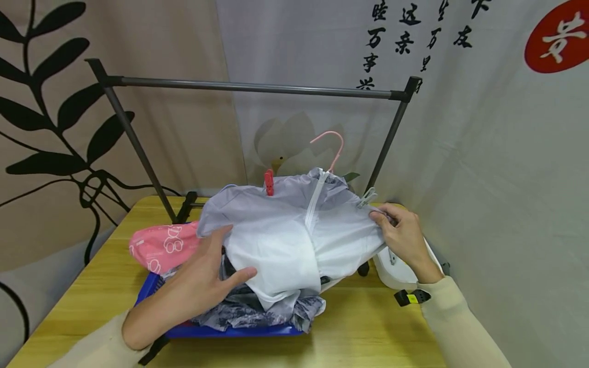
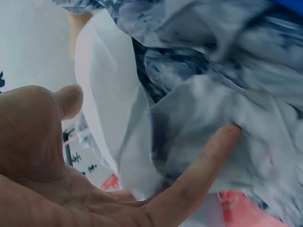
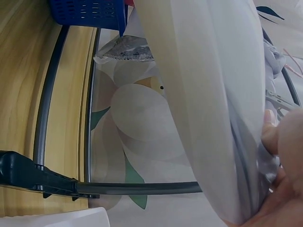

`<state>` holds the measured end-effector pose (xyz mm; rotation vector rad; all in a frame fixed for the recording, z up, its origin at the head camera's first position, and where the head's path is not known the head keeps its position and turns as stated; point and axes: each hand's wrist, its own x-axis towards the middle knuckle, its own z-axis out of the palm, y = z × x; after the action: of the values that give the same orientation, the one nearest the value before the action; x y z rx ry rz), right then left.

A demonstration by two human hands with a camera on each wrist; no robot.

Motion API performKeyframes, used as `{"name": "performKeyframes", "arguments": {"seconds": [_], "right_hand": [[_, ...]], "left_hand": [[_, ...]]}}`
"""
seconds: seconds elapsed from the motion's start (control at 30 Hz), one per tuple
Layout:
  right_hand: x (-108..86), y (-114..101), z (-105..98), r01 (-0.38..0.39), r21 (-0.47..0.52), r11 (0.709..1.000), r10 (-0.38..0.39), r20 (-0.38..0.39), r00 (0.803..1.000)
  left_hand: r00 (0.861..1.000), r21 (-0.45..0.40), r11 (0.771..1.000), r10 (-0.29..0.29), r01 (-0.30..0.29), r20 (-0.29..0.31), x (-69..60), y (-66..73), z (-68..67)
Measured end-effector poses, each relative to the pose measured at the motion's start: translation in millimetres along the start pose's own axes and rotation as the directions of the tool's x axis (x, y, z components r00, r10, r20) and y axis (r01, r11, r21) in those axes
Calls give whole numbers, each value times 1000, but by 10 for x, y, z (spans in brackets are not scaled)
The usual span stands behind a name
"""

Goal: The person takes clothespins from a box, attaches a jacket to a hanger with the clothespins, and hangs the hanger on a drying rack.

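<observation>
Right hand point(image 1: 405, 237) pinches the edge of a pale garment point(image 1: 269, 217) between thumb and fingers; the left hand point(image 1: 206, 271) is spread, thumb apart, at its other side, gripping nothing. The garment is on a pink hanger point(image 1: 342, 145), with a red peg point(image 1: 269, 183) and a pale peg point(image 1: 367, 197), above a blue basket point(image 1: 230, 331) of clothes point(image 1: 253, 313) on the desk point(image 1: 368, 327). Behind stands a rack point(image 1: 257, 88).

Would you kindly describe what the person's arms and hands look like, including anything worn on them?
Both arms wear long cream fabric sleeves. The left hand and right hand are ungloved. A small black device with a yellow patch sits by the right cuff.
</observation>
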<state>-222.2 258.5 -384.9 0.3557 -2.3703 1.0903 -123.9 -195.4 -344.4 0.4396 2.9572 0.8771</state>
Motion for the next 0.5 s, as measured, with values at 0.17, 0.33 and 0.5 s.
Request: {"name": "performKeyframes", "arguments": {"seconds": [0.17,0.33,0.5], "right_hand": [[3,16,4,-8,-2,1000,8,10,1000],[22,26,7,-4,-4,1000,4,11,1000],[27,35,4,-6,-9,1000,6,10,1000]], "left_hand": [[999,1,999,51,-51,-11,104,112,83],[994,12,996,84,-83,-66,210,160,134],[997,-28,997,71,-72,-39,314,147,128]]}}
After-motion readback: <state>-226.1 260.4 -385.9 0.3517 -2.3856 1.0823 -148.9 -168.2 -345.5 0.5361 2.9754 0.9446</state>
